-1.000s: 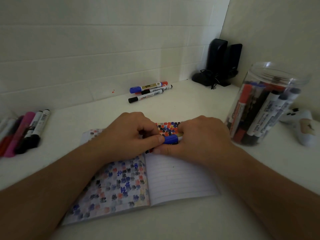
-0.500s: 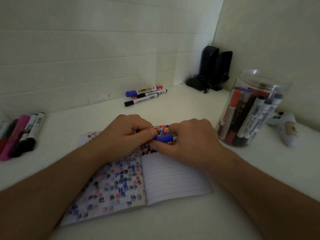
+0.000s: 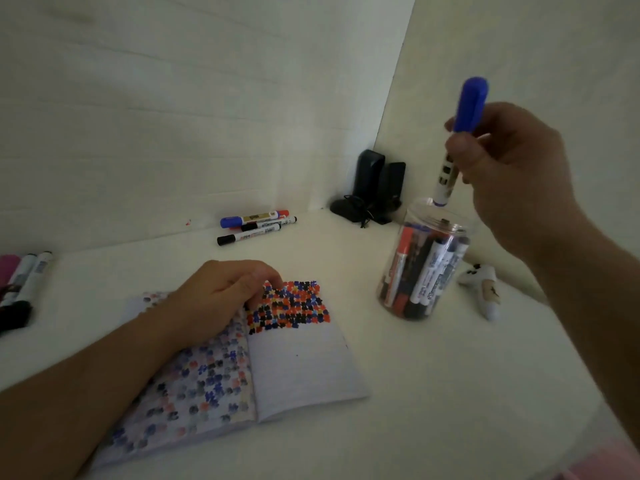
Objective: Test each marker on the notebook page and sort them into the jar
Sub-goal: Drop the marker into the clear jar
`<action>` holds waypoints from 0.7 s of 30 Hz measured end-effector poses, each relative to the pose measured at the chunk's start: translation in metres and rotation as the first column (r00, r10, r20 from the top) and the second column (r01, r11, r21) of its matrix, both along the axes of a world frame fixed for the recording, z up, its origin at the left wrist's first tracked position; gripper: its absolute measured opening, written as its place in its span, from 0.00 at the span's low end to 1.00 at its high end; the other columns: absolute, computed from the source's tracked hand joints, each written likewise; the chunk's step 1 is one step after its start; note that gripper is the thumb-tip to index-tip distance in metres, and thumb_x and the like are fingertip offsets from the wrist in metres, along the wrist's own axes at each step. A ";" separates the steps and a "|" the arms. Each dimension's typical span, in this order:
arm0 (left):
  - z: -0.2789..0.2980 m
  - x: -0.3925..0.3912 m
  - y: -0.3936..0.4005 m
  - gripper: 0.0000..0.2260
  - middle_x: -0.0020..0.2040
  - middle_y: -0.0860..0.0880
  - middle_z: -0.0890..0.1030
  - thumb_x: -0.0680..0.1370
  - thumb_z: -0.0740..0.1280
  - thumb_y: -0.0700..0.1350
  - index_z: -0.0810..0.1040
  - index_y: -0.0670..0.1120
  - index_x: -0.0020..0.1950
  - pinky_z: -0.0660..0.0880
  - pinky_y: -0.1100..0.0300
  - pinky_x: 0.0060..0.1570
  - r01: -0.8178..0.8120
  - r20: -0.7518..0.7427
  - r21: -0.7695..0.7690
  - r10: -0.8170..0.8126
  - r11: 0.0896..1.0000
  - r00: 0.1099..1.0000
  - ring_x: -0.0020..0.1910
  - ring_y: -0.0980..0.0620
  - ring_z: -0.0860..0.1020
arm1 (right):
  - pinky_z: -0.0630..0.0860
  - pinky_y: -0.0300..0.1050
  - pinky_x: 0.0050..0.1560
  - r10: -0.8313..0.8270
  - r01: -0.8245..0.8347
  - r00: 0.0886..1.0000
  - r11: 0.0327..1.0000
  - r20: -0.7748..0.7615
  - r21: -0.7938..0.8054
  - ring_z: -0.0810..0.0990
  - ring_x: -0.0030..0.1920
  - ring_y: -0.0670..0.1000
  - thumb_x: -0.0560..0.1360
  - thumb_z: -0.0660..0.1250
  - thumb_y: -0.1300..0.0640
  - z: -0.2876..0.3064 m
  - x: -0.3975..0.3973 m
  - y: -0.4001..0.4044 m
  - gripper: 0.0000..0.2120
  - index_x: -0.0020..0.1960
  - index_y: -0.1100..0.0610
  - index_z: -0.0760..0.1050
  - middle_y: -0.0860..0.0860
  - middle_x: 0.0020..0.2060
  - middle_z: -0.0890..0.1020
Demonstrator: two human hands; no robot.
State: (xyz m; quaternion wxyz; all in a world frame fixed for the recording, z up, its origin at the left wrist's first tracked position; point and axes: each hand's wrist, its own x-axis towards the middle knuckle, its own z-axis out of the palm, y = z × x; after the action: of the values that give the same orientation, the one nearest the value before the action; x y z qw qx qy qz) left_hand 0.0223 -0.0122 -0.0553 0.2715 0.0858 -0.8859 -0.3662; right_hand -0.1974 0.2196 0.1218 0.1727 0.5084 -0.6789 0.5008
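Observation:
My right hand [image 3: 512,174] pinches a capped blue marker [image 3: 460,133] upright, cap on top, its lower end just over the mouth of the clear plastic jar [image 3: 420,265]. Several red, black and blue markers stand inside the jar. The open notebook [image 3: 298,362] lies in front of me, with rows of coloured dots across the top of its right page. My left hand [image 3: 221,296] rests on the notebook's left page, fingers loosely curled at the spine.
Three markers [image 3: 258,225] lie by the back wall. More markers [image 3: 20,285], pink, white and black, lie at the left edge. Dark speakers [image 3: 375,188] stand in the corner. A white game controller [image 3: 485,289] lies right of the jar.
My right hand lifted the blue marker off the notebook and carried it up and right to above the jar. My left hand let go of the marker and stayed on the notebook.

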 end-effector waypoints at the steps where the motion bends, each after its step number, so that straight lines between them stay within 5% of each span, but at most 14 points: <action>1: 0.000 0.000 0.000 0.23 0.39 0.52 0.82 0.82 0.49 0.65 0.82 0.60 0.55 0.75 0.62 0.45 -0.001 0.003 -0.001 0.001 1.000 1.000 0.41 0.51 0.81 | 0.83 0.47 0.51 -0.053 0.054 0.998 0.998 0.041 -0.027 0.82 0.41 0.43 0.80 0.69 0.54 0.001 -0.011 0.002 0.07 0.53 0.42 0.78 0.41 0.42 0.82; 4: 0.000 0.001 0.001 0.22 0.38 0.52 0.82 0.81 0.49 0.65 0.82 0.62 0.54 0.78 0.54 0.47 -0.004 0.017 0.008 0.004 1.000 1.000 0.40 0.51 0.81 | 0.83 0.56 0.54 -0.175 0.171 0.974 0.984 0.144 0.040 0.85 0.45 0.47 0.80 0.71 0.54 -0.013 -0.035 0.002 0.10 0.59 0.45 0.76 0.44 0.47 0.83; 9: 0.001 0.002 0.003 0.23 0.38 0.52 0.82 0.80 0.49 0.68 0.82 0.63 0.54 0.78 0.50 0.48 -0.009 0.021 0.024 0.009 1.000 1.000 0.40 0.51 0.81 | 0.84 0.54 0.48 -0.183 0.159 0.955 0.980 0.235 0.117 0.86 0.44 0.47 0.79 0.71 0.53 -0.035 -0.033 -0.001 0.21 0.67 0.43 0.66 0.47 0.50 0.85; 11: 0.001 0.003 0.003 0.23 0.38 0.52 0.82 0.80 0.49 0.68 0.82 0.62 0.54 0.78 0.50 0.48 -0.012 0.023 0.027 0.012 1.000 1.000 0.41 0.51 0.81 | 0.83 0.49 0.39 -0.225 0.196 0.964 0.962 0.144 0.192 0.86 0.39 0.47 0.80 0.70 0.54 -0.040 -0.030 -0.002 0.25 0.69 0.40 0.61 0.47 0.45 0.85; 14: 0.001 0.003 0.004 0.24 0.38 0.52 0.82 0.79 0.50 0.67 0.83 0.60 0.54 0.78 0.49 0.49 -0.015 0.031 0.038 0.014 0.999 0.999 0.41 0.51 0.81 | 0.83 0.57 0.35 -0.297 0.302 0.953 0.892 -0.065 0.337 0.84 0.35 0.53 0.82 0.64 0.53 -0.049 -0.025 -0.006 0.18 0.66 0.41 0.61 0.50 0.41 0.83; 17: 0.002 0.003 0.004 0.25 0.38 0.52 0.82 0.79 0.49 0.68 0.83 0.60 0.54 0.78 0.47 0.51 -0.011 0.043 0.025 0.010 1.000 0.999 0.41 0.51 0.81 | 0.82 0.61 0.39 -0.317 0.340 0.940 0.868 -0.125 0.361 0.82 0.35 0.54 0.83 0.59 0.48 -0.057 -0.023 -0.008 0.08 0.60 0.45 0.63 0.51 0.38 0.82; 21: 0.002 0.003 0.004 0.27 0.38 0.52 0.82 0.79 0.48 0.71 0.83 0.60 0.54 0.78 0.46 0.51 -0.008 0.044 0.014 0.007 1.000 0.999 0.41 0.51 0.81 | 0.79 0.60 0.48 -0.370 0.460 0.883 0.805 -0.289 0.374 0.79 0.38 0.53 0.82 0.60 0.42 -0.067 -0.023 -0.012 0.11 0.50 0.49 0.68 0.48 0.37 0.80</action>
State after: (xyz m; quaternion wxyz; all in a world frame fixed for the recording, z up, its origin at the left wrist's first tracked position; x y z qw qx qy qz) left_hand 0.0249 -0.0084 -0.0532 0.2526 0.0991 -0.8887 -0.3696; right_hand -0.2207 0.2079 0.0551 0.2296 0.4201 -0.8464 0.2333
